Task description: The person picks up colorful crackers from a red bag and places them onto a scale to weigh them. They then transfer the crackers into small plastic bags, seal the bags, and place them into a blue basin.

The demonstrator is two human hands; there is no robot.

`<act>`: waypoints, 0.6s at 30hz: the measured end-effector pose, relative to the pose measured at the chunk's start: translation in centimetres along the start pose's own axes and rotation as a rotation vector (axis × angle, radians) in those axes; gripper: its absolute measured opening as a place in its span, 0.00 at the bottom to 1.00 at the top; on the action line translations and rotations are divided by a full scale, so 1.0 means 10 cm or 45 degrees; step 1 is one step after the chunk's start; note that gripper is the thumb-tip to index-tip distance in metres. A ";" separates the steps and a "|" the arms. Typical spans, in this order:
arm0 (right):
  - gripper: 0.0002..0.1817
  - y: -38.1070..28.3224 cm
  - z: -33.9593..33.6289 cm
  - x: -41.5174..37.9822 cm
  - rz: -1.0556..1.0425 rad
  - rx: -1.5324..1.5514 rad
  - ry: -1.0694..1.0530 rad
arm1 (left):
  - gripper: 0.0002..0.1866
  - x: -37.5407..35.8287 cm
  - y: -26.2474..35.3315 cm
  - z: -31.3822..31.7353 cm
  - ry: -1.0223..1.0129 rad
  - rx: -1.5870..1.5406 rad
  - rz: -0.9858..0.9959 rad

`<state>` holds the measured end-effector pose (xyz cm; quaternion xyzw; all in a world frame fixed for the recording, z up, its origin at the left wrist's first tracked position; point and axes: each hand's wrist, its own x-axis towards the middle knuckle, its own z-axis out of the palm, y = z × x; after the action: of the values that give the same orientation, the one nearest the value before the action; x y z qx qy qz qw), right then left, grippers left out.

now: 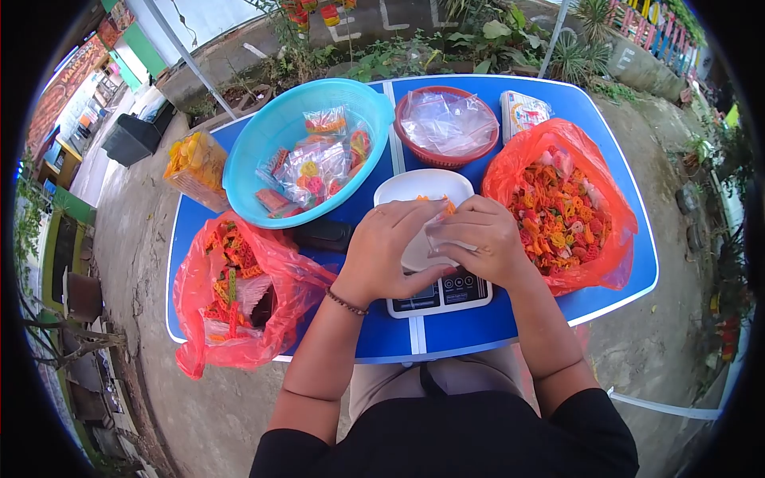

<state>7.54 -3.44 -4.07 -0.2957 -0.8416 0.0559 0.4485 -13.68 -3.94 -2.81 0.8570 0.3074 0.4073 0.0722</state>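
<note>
Both hands meet above a white kitchen scale [480, 301], over its white tray [396, 186]. My left hand [382, 243] curves in from the left, its fingertips closed at a small clear plastic bag [429, 237] and its thumb stretched across below. From the right, my right hand [486, 239] has bent fingers pinching the same bag, which is mostly hidden by the hands. Orange snack pieces [449, 206] show just past the fingertips. Part of the scale's dark display and buttons is visible under my wrists.
An open red bag of colourful snacks [562, 227] stands right, another red bag [271, 319] left. Behind are a turquoise basin [247, 171] of filled packets, a red basket [450, 162] of clear bags, a white packet [522, 111], and a bag of yellow snacks [195, 163]. A black object [323, 236] lies beside the basin.
</note>
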 end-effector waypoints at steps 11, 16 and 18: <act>0.13 0.00 0.01 -0.02 0.058 0.165 0.031 | 0.23 -0.06 -0.04 0.05 -0.127 -0.138 -0.199; 0.09 -0.02 0.07 -0.05 0.264 0.357 0.028 | 0.30 -0.05 -0.10 0.12 -0.009 0.046 -0.062; 0.09 -0.02 0.05 -0.09 0.422 0.381 -0.020 | 0.31 -0.05 -0.08 0.12 0.025 0.090 -0.042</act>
<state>7.41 -4.01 -4.91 -0.3597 -0.7673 0.2553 0.4655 -13.42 -3.41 -4.23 0.8498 0.3364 0.4032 0.0459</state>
